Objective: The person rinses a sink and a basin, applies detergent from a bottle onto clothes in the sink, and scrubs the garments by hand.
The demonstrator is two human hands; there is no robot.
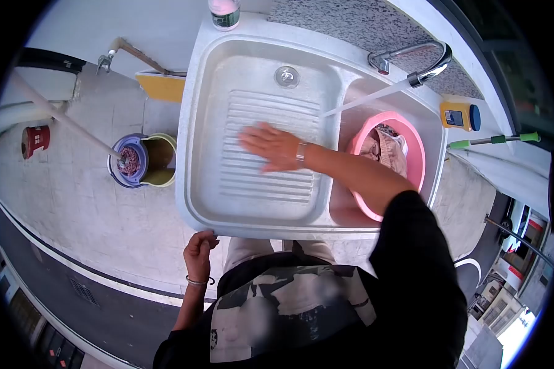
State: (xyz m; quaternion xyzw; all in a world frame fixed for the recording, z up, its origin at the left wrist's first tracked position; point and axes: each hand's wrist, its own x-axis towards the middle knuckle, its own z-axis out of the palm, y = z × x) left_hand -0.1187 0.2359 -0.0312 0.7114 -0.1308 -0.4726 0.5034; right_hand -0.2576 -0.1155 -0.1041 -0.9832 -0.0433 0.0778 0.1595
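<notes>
My right hand is spread flat over the ribbed washboard moulded into the white laundry sink. Its fingers point left and nothing is in it; whether the palm touches the ribs I cannot tell. From the chrome faucet a stream of water runs slantwise to the washboard's upper right. Below the sink's front left corner, my left hand is closed, fingers curled, with nothing visible in it. Under my right forearm, a pink basin holds crumpled clothes in the sink's right compartment.
A mop bucket with a mop stands on the floor at left, near a red bucket. A bottle sits on the sink's back ledge. An orange container and a green-ended pole are at right.
</notes>
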